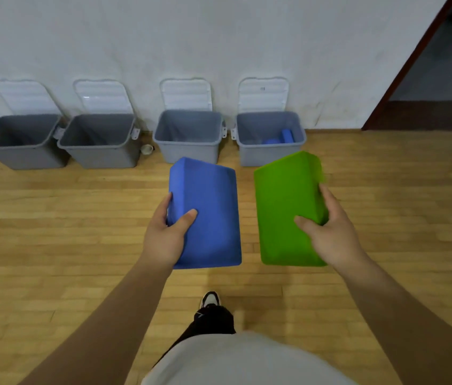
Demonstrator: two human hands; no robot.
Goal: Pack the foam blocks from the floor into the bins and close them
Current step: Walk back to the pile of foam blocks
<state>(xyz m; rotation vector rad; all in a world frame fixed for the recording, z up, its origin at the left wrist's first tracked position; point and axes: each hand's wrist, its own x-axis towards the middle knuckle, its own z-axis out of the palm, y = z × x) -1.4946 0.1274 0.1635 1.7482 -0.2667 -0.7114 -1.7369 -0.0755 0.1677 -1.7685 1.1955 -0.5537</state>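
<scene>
Blue foam is clamped in the left grip, with the thumb laid on top of the blue block and the fingers curled round its edge. A green block is held likewise by the right grip, and both are carried above the wooden floor. Blue pieces are already lodged in the rightmost bin. Nothing can be made out in the other three bins, and every lid is propped open against the white wall — so most packing and all closing is judged outstanding. A dark doorway is seen at right.
</scene>
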